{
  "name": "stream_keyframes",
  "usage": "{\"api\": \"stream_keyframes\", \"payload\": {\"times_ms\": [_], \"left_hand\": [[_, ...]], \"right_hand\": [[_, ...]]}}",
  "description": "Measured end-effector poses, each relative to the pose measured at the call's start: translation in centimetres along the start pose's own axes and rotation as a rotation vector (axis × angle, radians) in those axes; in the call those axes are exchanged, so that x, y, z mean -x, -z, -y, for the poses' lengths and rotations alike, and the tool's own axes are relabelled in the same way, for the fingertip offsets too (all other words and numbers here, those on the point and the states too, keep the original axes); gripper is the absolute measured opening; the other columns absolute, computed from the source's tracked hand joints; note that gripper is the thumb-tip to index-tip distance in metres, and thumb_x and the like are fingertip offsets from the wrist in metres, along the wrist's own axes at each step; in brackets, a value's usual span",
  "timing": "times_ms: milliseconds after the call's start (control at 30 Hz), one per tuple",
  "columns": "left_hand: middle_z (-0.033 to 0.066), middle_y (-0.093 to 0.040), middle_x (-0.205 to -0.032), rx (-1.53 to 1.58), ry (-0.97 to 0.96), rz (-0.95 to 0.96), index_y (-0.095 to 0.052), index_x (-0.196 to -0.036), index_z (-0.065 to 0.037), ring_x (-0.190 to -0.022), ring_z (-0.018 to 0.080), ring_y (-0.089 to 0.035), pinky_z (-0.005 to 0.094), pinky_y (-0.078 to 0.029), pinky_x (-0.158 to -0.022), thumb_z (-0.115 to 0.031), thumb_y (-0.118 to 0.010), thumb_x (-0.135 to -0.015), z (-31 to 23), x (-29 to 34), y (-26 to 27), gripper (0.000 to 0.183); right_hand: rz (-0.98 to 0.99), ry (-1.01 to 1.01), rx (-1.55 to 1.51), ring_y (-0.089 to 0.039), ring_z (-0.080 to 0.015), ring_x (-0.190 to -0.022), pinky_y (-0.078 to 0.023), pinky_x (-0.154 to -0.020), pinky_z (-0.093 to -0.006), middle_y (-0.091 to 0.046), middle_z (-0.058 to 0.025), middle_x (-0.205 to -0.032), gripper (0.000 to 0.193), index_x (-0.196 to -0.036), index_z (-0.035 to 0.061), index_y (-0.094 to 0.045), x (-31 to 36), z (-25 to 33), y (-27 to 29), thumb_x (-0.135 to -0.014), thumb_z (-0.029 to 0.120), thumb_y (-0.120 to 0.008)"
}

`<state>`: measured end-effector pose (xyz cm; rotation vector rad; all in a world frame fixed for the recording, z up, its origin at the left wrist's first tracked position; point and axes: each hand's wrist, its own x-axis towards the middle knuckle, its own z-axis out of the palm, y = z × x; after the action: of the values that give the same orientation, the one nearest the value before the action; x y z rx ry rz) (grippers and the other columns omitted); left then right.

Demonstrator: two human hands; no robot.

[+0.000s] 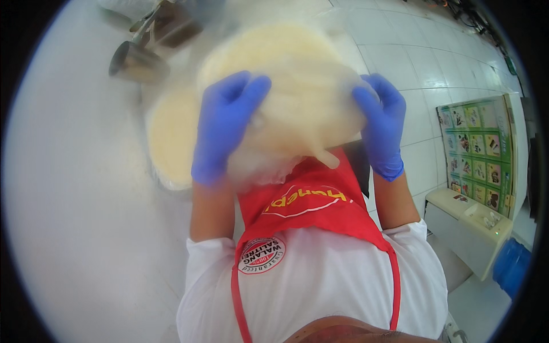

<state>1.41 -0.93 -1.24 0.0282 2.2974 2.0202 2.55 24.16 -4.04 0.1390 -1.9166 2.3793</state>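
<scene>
Sheet (309, 103) is held between left hand (226, 120) and right hand (386, 126) | large round piece (257, 51) is seen behind it | second round piece (171, 137) is placed left of left hand, cup (136, 63) beyond | at far right, boxy unit (464, 227) is flanked by picture panel (474, 151) behind and jug (512, 267) in front

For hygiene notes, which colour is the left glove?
The left glove is blue, clearest in the head view.

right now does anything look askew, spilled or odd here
A pale finger-like tip looks odd: it dangles over the red apron, breaking the rounded outline of the blurred pale thing between left hand and right hand.
</scene>
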Motion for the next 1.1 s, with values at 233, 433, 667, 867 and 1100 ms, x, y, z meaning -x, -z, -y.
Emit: {"api": "stream_keyframes", "payload": {"times_ms": [233,433,667,867,1100], "left_hand": [[-0.0015,-0.065,-0.091,0.095,-0.003,0.123,-0.066,-0.096,0.000,-0.090,0.0078,-0.060,0.0260,-0.050,-0.083,-0.010,-0.073,-0.091,-1.9,2.1,-1.6,0.013],[0.0012,-0.064,-0.097,-0.041,-0.155,-0.027,-0.064,-0.120,0.000,-0.101,0.0092,-0.059,0.0237,-0.047,-0.087,-0.009,-0.069,-0.090,-1.1,1.9,-2.7,0.032],[0.0008,-0.067,-0.094,0.040,-0.075,-0.064,-0.068,-0.111,0.000,-0.089,0.0085,-0.061,0.0229,-0.048,-0.082,-0.010,-0.071,-0.092,-1.9,1.9,-3.3,0.022],[-0.0004,-0.068,-0.088,0.001,-0.117,-0.194,-0.069,-0.096,-0.001,-0.080,0.0082,-0.060,0.0248,-0.050,-0.074,-0.014,-0.074,-0.093,0.1,2.0,-2.0,0.014],[-0.0003,-0.067,-0.099,0.163,-0.080,-0.302,-0.067,-0.106,-0.002,-0.089,0.0073,-0.060,0.0227,-0.048,-0.082,-0.008,-0.070,-0.095,0.2,2.5,-0.1,0.013]], "right_hand": [[0.342,-0.253,-0.124,-0.065,-0.0124,-0.090,-0.052,-0.081,-0.0286,-0.070,-0.0039,-0.097,0.030,-0.107,0.0008,-0.070,-0.7,0.9,-2.2,-0.089,0.022,-0.079],[0.292,-0.074,0.208,-0.060,-0.0062,-0.083,-0.051,-0.073,-0.0257,-0.068,-0.0011,-0.085,0.024,-0.094,0.0006,-0.070,-1.1,1.9,-4.4,-0.091,0.022,-0.079],[0.209,-0.046,0.159,-0.058,-0.0055,-0.077,-0.050,-0.070,-0.0251,-0.066,0.0004,-0.078,0.021,-0.084,0.0006,-0.069,-1.1,2.0,-4.0,-0.090,0.018,-0.080],[0.090,0.011,0.222,-0.058,-0.0051,-0.075,-0.049,-0.069,-0.0238,-0.065,0.0017,-0.077,0.018,-0.084,0.0010,-0.068,-0.7,1.8,-3.2,-0.090,0.014,-0.079],[0.225,-0.159,0.021,-0.061,-0.0068,-0.081,-0.050,-0.074,-0.0243,-0.069,-0.0003,-0.086,0.020,-0.094,0.0028,-0.071,-0.8,1.3,-0.6,-0.091,0.021,-0.079]]}}
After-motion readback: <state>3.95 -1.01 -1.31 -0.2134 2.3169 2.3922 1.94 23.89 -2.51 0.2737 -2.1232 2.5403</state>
